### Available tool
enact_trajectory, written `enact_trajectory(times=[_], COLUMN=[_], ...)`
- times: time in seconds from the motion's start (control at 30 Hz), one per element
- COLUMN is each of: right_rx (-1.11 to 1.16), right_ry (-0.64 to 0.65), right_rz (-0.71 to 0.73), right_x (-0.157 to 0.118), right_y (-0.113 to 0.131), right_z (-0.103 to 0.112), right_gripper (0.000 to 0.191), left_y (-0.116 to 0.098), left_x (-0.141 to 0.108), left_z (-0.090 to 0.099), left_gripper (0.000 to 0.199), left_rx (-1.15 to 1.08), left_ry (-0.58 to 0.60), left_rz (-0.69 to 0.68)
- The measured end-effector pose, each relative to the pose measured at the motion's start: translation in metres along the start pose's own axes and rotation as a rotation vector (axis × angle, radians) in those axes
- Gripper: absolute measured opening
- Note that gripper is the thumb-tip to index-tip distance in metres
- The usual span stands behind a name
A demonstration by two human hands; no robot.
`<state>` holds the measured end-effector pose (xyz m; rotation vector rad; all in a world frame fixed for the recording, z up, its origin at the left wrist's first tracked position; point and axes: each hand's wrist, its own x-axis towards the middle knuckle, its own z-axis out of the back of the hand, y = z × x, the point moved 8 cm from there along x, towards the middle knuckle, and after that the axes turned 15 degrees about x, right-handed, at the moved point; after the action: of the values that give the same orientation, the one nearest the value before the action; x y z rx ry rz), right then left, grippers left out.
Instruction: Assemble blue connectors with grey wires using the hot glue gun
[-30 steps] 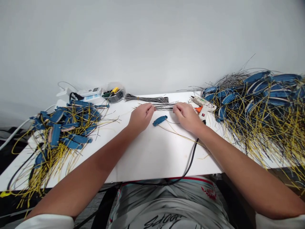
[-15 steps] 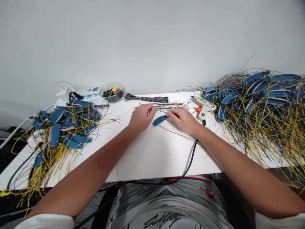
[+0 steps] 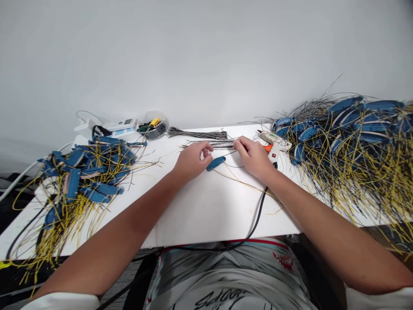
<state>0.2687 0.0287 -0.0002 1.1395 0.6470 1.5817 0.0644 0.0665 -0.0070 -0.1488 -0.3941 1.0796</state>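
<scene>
My left hand [image 3: 193, 160] rests over the white table with its fingers loosely curled and a gap between thumb and fingertips; nothing shows in it. Just right of its thumb lies a small blue curved piece [image 3: 216, 163], from which yellow and dark wires trail right. My right hand [image 3: 253, 156] is closed in a pinch at the right end of a loose row of thin black wires [image 3: 221, 145]. A wire seems to be between its fingertips, though the fingers partly hide it. Behind both hands lies a tied bundle of black wires [image 3: 198, 133].
A glue gun [image 3: 274, 140] with an orange trigger lies beyond my right hand, its black cord [image 3: 260, 211] crossing the table's front edge. Blue pieces with yellow wires are heaped at left [image 3: 73, 181] and right [image 3: 374, 125]. A power strip [image 3: 124, 128] and a round clear container [image 3: 158, 128] stand back left.
My right hand has moved right and slightly up, away from the blue piece to the wires. My left thumb and fingers have come apart from their pinch.
</scene>
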Motion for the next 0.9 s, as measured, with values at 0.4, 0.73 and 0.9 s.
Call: enact_trajectory(times=[0.4,0.73,0.9], right_rx=[0.06,0.039,-0.017], right_ry=[-0.04,0.102,0.11], right_rz=[0.04,0.086,0.085], right_x=[0.0,-0.003,-0.003], right_y=[0.01,0.023,0.019], right_z=[0.008,-0.004,-0.005], right_gripper=[0.034,0.034,0.033], left_y=[0.038,-0.017,-0.015], left_x=[0.011,-0.009,-0.009], left_z=[0.007,0.037,0.034], left_gripper=[0.013,0.021,0.014], left_rx=[0.266,0.063,0.051], left_ry=[-0.222,-0.446,-0.463], left_rz=[0.139,-0.193,-0.216])
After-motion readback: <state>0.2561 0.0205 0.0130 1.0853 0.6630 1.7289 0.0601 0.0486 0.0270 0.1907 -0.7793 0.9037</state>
